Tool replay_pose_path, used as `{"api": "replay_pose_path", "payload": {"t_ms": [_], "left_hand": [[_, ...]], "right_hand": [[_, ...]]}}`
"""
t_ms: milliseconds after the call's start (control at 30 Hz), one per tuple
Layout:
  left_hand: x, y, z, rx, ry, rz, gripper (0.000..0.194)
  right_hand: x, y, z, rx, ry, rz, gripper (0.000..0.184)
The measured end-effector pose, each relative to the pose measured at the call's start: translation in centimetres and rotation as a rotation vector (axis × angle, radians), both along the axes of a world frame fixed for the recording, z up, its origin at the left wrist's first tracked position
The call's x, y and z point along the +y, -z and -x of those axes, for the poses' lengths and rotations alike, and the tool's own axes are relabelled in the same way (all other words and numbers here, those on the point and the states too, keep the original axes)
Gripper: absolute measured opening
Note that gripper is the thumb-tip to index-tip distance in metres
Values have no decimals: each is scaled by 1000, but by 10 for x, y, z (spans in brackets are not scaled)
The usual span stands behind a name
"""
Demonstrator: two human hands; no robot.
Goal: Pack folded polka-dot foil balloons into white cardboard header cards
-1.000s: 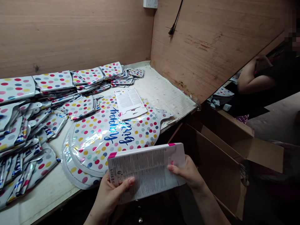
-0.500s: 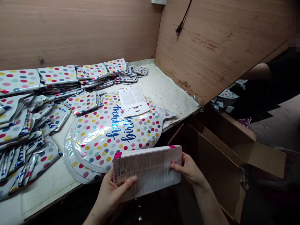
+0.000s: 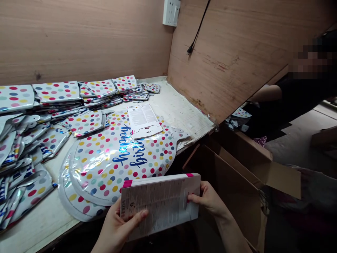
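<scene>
A stack of printed cardboard packs (image 3: 160,207), white with pink edge marks, is gripped between both hands in front of the table edge. My left hand (image 3: 119,225) closes on its left end, thumb across the printed face. At the right end, my right hand (image 3: 210,200) pinches the stack with the thumb near a cut-out slot. Just beyond lie flat polka-dot foil balloons (image 3: 105,165) with blue "happy birthday" lettering, overlapping each other. A single printed card (image 3: 144,119) rests on top of them.
Folded polka-dot balloons (image 3: 56,92) lie in rows along the back and heaped on the left (image 3: 31,189). An open cardboard box (image 3: 231,189) stands below the table's right end. Wooden panels (image 3: 223,45) enclose the table. Past the right panel is another person (image 3: 302,95) in dark clothing.
The view has shifted, so the table and balloons appear lower and further left, and more of the other person shows. Both hands keep hold of the stack.
</scene>
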State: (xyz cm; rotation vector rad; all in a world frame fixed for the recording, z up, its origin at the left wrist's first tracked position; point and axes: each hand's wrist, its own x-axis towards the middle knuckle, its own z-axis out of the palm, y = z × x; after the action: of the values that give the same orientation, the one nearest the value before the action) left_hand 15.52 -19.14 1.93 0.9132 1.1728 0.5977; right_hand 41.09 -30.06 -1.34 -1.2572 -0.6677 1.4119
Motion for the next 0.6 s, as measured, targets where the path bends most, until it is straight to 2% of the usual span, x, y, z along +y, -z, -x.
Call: {"api": "replay_pose_path", "payload": {"t_ms": [100,267,500,600], "left_hand": [[0,-1,-1,-4,13,-35,50],[-6,-1,-3,40,39,-181,32],[-16,12,-4,72,156,-351,24],[-19,17,-5,67,173,-354,25]], "right_hand": [[1,-1,5,-18,24,5,26],[6,8,19,-88,291,89,28],[15,23,29,-204,473,174,25],[14,28,31,-253,532,158,28]]}}
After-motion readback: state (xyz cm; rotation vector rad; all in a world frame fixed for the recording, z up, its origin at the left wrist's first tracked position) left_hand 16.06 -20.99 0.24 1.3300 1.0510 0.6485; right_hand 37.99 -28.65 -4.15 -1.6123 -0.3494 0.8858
